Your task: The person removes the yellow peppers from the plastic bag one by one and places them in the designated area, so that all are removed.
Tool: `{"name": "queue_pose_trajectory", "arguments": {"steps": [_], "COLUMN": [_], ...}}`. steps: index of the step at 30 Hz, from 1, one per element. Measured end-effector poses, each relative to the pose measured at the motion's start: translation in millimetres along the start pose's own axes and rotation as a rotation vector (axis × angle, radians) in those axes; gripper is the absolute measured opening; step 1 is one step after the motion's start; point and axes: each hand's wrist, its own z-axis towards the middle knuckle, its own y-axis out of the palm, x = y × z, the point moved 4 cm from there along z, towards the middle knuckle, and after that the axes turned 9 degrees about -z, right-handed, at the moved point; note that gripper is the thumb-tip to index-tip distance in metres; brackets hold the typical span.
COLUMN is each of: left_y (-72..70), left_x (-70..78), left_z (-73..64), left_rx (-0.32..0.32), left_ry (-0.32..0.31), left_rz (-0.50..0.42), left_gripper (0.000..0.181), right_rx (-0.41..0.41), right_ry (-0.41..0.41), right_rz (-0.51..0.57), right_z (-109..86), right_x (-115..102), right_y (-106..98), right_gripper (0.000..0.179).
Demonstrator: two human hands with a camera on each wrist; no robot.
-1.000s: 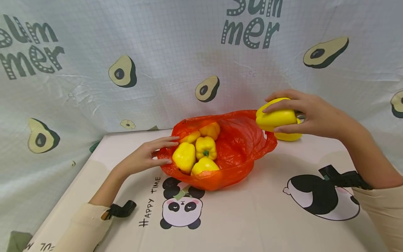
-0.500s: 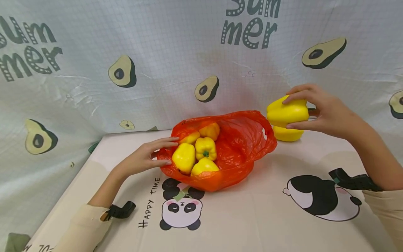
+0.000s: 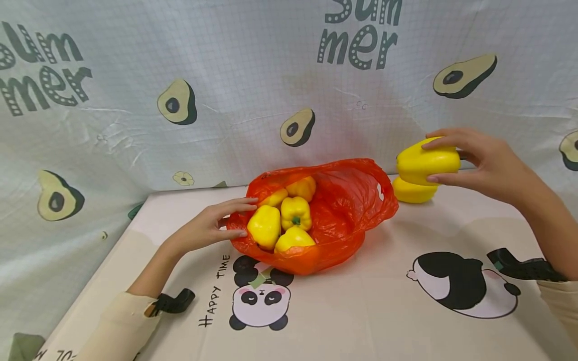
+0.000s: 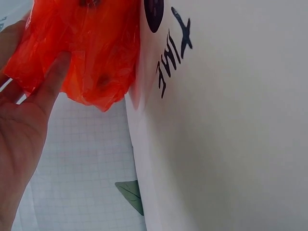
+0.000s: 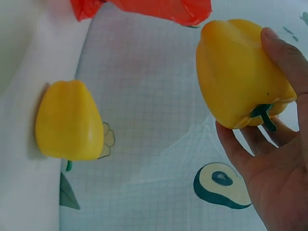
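Note:
In the head view, my right hand holds a yellow bell pepper sideways in the air, right of the red plastic bag. Fingers lie over its top and the thumb underneath. The right wrist view shows the green stem of this held pepper turned toward the palm. Below it, a second yellow pepper lies on the table. My left hand rests with fairly straight fingers against the bag's left end. Several yellow peppers lie inside the bag's left half, its mouth spread wide.
A pale tablecloth with panda prints covers the table. Close behind the bag hangs a white curtain with avocado prints. Small black wrist mounts sit at both cuffs.
My right hand has carried the pepper to the right, away from the bag's rim, uncovering more of the pepper on the table. My left hand and the bag have stayed in place.

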Motion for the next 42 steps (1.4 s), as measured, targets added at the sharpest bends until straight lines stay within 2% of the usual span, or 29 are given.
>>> {"name": "queue_pose_trajectory", "arguments": {"steps": [7,14,18,27,32,42], "left_y": [0.0,0.2,0.8,0.1,0.7,1.4], "left_x": [0.5,0.6,1.1,0.7,-0.1,-0.9], "left_z": [0.5,0.6,1.4,1.8,1.1,2.0], "left_rx": [0.007,0.011,0.008,0.015,0.011,-0.010], "left_ry": [0.003,0.006,-0.002,-0.012,-0.006,0.043], "left_rz": [0.026,0.033,0.029,0.024,0.025,0.033], "left_gripper": [0.059,0.063,0.065,0.066,0.063,0.053], "right_rx": [-0.035,-0.053,-0.075,-0.064,-0.076,-0.095], "right_ry": [0.095,0.132,0.179,0.177,0.213,0.263], "right_rz": [0.006,0.001,-0.011,0.003,0.002,-0.015], "right_z": [-10.5,-19.3,-24.9,-28.3,-32.3,-39.2], "right_x": [12,21,30,42,51,63], "right_y": [-2,-1,-2,-4,-2,-2], "right_gripper": [0.062,0.060,0.059,0.059,0.056,0.052]}}
